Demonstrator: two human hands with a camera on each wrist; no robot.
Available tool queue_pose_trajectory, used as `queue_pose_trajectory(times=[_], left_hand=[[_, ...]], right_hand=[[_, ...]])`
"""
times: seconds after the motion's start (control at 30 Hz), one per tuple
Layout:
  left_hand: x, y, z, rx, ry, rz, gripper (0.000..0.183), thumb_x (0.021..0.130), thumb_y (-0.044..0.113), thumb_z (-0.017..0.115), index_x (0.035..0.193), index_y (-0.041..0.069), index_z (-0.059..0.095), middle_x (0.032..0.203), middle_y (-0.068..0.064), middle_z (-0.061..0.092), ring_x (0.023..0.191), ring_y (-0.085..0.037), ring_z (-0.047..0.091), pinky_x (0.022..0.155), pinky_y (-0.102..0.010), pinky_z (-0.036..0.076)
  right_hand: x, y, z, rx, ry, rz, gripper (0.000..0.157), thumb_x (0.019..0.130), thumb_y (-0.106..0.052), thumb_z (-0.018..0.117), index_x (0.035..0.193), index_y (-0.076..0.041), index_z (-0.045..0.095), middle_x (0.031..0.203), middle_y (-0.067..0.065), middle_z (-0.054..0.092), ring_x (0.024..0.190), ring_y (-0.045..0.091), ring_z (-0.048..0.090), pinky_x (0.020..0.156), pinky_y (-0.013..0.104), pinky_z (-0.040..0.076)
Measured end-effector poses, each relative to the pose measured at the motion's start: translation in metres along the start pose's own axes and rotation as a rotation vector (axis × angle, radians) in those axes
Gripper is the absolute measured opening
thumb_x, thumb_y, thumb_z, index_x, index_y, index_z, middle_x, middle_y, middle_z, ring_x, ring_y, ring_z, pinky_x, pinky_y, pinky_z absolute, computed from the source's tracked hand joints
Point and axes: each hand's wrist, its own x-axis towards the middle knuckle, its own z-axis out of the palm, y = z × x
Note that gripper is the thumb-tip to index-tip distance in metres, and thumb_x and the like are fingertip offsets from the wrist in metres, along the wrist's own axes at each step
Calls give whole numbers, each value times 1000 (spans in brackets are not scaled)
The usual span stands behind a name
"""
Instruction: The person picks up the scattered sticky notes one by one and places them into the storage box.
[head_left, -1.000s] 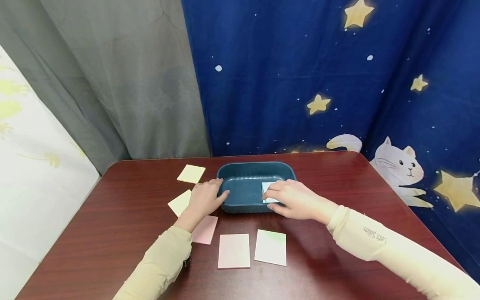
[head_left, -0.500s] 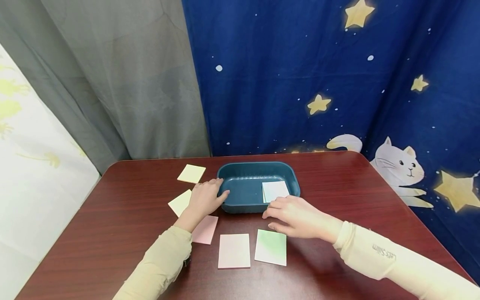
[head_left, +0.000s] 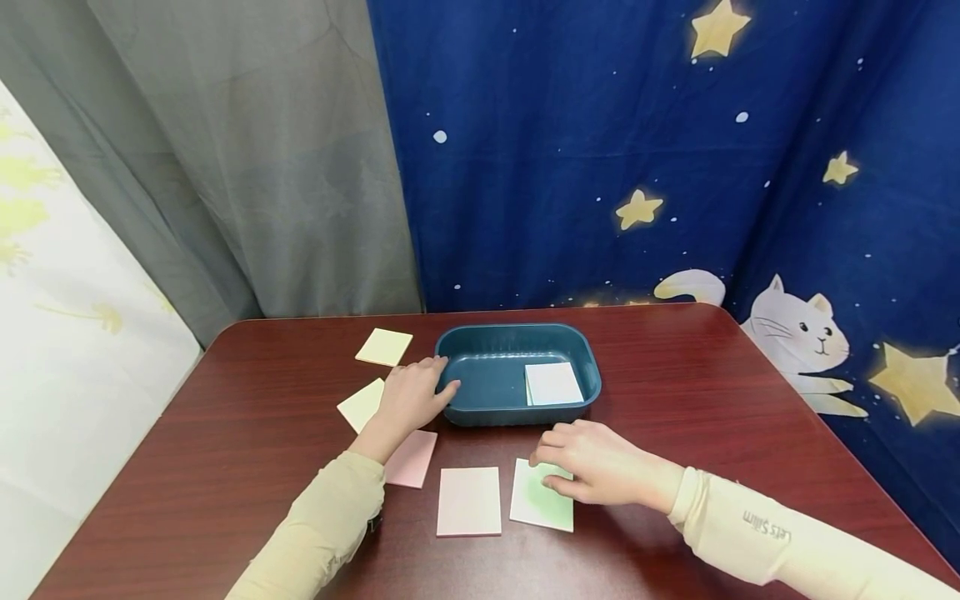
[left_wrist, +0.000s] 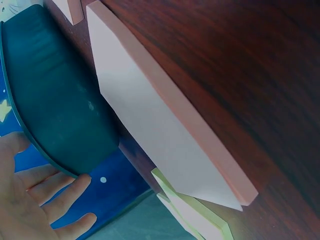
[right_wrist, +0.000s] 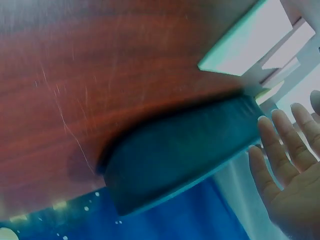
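Observation:
In the head view, my left hand [head_left: 408, 396] rests at the left end of a dark teal plastic bin [head_left: 480, 418]. Its fingers [left_wrist: 70, 197] look relaxed and lie along the rim in the left wrist view. My right hand [head_left: 596, 462] hovers over a green-tinted sticky note pad [head_left: 536, 508], with thumb and fingers spread and nothing between them. The right wrist view shows these fingers [right_wrist: 287, 145] extended. A pale bluish-white sticky note pad [head_left: 553, 383] lies inside the bin at its right, with a greenish edge showing underneath.
A pale pink pad [head_left: 468, 502] lies left of the green one. Beside my left wrist are a darker pink pad [head_left: 411, 460] and a yellow pad [head_left: 362, 405], both partly covered. Another yellow pad [head_left: 383, 347] lies farther back. Curtains [head_left: 525, 167] hang behind the reddish-brown table [head_left: 247, 433].
My right hand has left the pad in the bin and moved back toward me, over the green pad. My left hand and the bin have stayed put.

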Motion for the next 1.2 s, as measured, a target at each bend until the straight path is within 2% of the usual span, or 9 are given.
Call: queue_pose_trajectory(times=[0.2,0.6,0.87,1.03,1.2], left_hand=[[-1,0,0,-5,4,1,49,85,38,53,118,2,55,110,-13,58,90,-28,58,75,-45,43],[0,0,0,0,11,2,49,85,38,53,118,2,56,110,-13,58,89,-27,58,75,-44,44],[0,0,1,-6,9,0,49,85,39,52,118,2,55,110,-13,58,91,-28,58,76,-45,43],[0,0,0,-8,10,-1,50,85,39,52,118,2,55,110,-14,58,92,-28,58,76,-45,43],[0,0,0,-6,4,-6,49,85,38,53,118,2,55,111,-14,58,92,-28,57,76,-45,43]], right_hand=[[-5,-2,11,12,-35,25,17,79,-25,62,95,-17,62,87,-9,57,77,6,48,64,24,41],[-15,0,30,19,-37,83,23,79,-27,61,99,-17,61,90,-9,54,82,7,50,70,27,43],[-19,2,41,73,-22,143,42,78,-39,63,110,-13,57,106,-6,52,97,10,46,77,32,42],[-22,1,43,76,-61,202,60,75,-52,61,118,-12,53,120,3,49,109,15,42,81,37,41],[-25,-1,45,58,-90,241,72,72,-60,58,123,-10,50,124,9,47,112,21,42,81,41,40]])
